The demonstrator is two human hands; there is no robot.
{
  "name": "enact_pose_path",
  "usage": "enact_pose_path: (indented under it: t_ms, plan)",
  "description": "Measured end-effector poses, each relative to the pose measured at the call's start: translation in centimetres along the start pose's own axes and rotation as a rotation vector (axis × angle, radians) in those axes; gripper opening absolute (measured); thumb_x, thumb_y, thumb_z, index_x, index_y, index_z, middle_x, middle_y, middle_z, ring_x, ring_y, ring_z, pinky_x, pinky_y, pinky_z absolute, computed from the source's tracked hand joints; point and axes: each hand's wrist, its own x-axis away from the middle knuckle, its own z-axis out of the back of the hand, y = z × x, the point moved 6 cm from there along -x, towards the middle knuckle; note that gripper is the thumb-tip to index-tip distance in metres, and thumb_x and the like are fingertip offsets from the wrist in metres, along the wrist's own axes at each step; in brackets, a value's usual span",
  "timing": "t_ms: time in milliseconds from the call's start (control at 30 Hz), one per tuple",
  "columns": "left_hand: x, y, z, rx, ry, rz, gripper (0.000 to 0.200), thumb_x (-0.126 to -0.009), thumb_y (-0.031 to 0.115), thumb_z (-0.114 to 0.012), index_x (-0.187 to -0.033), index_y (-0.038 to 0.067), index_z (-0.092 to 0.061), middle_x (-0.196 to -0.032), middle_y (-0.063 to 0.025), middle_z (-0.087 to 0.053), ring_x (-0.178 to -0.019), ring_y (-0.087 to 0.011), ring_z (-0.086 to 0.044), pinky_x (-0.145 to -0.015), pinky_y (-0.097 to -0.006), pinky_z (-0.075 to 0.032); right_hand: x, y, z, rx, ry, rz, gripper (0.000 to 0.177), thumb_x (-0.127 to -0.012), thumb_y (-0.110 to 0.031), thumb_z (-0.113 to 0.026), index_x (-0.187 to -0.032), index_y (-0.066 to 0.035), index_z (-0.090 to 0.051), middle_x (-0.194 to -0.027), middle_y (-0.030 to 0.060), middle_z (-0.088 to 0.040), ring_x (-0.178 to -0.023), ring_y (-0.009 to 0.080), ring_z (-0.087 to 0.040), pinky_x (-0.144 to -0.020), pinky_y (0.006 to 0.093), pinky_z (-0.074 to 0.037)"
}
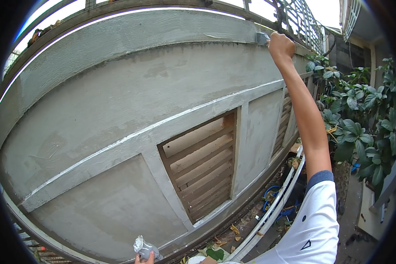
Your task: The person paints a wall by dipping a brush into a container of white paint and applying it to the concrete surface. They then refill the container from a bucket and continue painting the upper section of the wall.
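My right hand is raised with its fingers closed around a small flat grey tool. The tool's flat end lies against the upper band of the grey wall, close under the railing. Low in the view, my left hand holds a grey container with a ragged whitish top. Only its fingertips show, curled around the container; the rest is cut off by the bottom edge. Wet-looking lighter patches and a pale ridge mark the wall.
A slatted vent is set into the wall, with a raised ledge above it. Leafy plants crowd the right side. Long white strips, blue cord and dry leaves lie along the wall's foot. A metal railing runs along the top.
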Motion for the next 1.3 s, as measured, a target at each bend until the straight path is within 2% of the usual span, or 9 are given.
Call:
enact_pose_path:
  t_ms: [100, 167, 300, 500, 600, 633, 867, 1100, 1300]
  plan:
    - [0.4, -0.5, 0.5, -0.085, 0.024, 0.003, 0.045, -0.063, 0.006, -0.084, -0.101, -0.006, -0.065, -0.086, -0.0047, -0.066, -0.075, -0.0112, -0.054, -0.068, -0.0286, -0.047, 1.0, -3.2, 2.3, -0.070, -0.017, 0.067, 0.023, -0.079, -0.033, -0.069, -0.075, -0.010, -0.070, -0.076, 0.0118, -0.069, -0.075, 0.0267, -0.069, -0.061, 0.0360, -0.054]
    - [0.3, -1.0, 0.6, -0.115, 0.047, -0.018, 0.044, -0.063, 0.006, -0.084, -0.100, -0.006, -0.065, -0.086, -0.0051, -0.066, -0.075, -0.0112, -0.054, -0.067, -0.0289, -0.047, 1.2, -3.7, 4.7, -0.115, -0.026, 0.089, 0.029, -0.079, -0.045, -0.066, -0.089, -0.018, -0.074, -0.077, 0.0082, -0.070, -0.074, 0.0265, -0.069, -0.060, 0.0365, -0.054]
    - [0.7, 0.1, 0.6, 0.007, -0.007, -0.069, 0.042, -0.062, 0.006, -0.085, -0.097, -0.007, -0.065, -0.085, -0.0062, -0.066, -0.072, -0.0114, -0.054, -0.066, -0.0295, -0.048, 1.9, -2.2, 10.5, -0.193, 0.066, 0.154, 0.032, -0.078, -0.049, -0.066, -0.093, -0.022, -0.074, -0.071, 0.0038, -0.069, -0.067, 0.0207, -0.068, -0.057, 0.0314, -0.052]
    - [1.4, 0.5, 0.7, -0.034, 0.001, -0.072, 0.037, -0.064, 0.004, -0.083, -0.094, -0.007, -0.065, -0.084, -0.0052, -0.065, -0.073, -0.0117, -0.055, -0.066, -0.0286, -0.048, 1.0, -1.4, 10.2, -0.723, -0.041, 0.302, 0.037, -0.078, -0.052, -0.067, -0.091, -0.018, -0.075, -0.066, -0.0034, -0.068, -0.056, 0.0048, -0.059, -0.050, 0.0204, -0.040]
    - [1.6, 0.5, 1.2, -0.012, -0.016, -0.060, 0.037, -0.064, 0.003, -0.082, -0.096, -0.007, -0.064, -0.086, -0.0053, -0.064, -0.075, -0.0117, -0.055, -0.067, -0.0284, -0.047, 2.0, -4.3, 9.2, -0.819, -0.057, 0.395, 0.036, -0.079, -0.051, -0.067, -0.091, -0.018, -0.075, -0.067, -0.0033, -0.068, -0.055, 0.0046, -0.059, -0.051, 0.0194, -0.040]
    - [1.7, 0.3, 1.2, 0.056, -0.035, -0.046, 0.038, -0.065, 0.002, -0.082, -0.097, -0.007, -0.064, -0.087, -0.0055, -0.064, -0.076, -0.0116, -0.054, -0.068, -0.0283, -0.047, 1.9, -5.1, 7.7, -0.823, -0.136, 0.379, 0.040, -0.076, -0.057, -0.064, -0.095, -0.024, -0.074, -0.076, 0.0008, -0.071, -0.070, 0.0208, -0.066, -0.065, 0.0336, -0.051]
    - [2.0, -1.9, 3.7, 0.048, 0.094, -0.034, 0.043, -0.066, 0.005, -0.082, -0.102, -0.008, -0.063, -0.087, -0.0050, -0.064, -0.074, -0.0107, -0.053, -0.066, -0.0282, -0.047, 2.2, -2.0, 1.6, -0.546, -0.097, 0.127, 0.037, -0.076, -0.058, -0.062, -0.096, -0.029, -0.073, -0.090, 0.0060, -0.071, -0.089, 0.0262, -0.067, -0.076, 0.0386, -0.052]
    - [2.3, -1.4, 4.9, -0.186, 0.126, 0.004, 0.053, -0.065, 0.011, -0.084, -0.109, -0.008, -0.061, -0.082, -0.0055, -0.064, -0.068, -0.0103, -0.051, -0.061, -0.0289, -0.046, 2.1, 4.8, -0.1, -0.296, -0.093, -0.055, 0.030, -0.079, -0.054, -0.062, -0.097, -0.033, -0.072, -0.089, 0.0071, -0.071, -0.086, 0.0283, -0.067, -0.071, 0.0397, -0.053]
    - [1.7, -0.9, 4.1, -0.110, 0.055, -0.058, 0.047, -0.067, 0.008, -0.082, -0.105, -0.009, -0.061, -0.089, -0.0079, -0.065, -0.076, -0.0122, -0.055, -0.067, -0.0282, -0.048, 2.7, 3.4, 2.0, -0.108, 0.020, -0.124, 0.026, -0.082, -0.037, -0.065, -0.077, -0.012, -0.070, -0.074, 0.0129, -0.069, -0.075, 0.0294, -0.068, -0.061, 0.0378, -0.053]
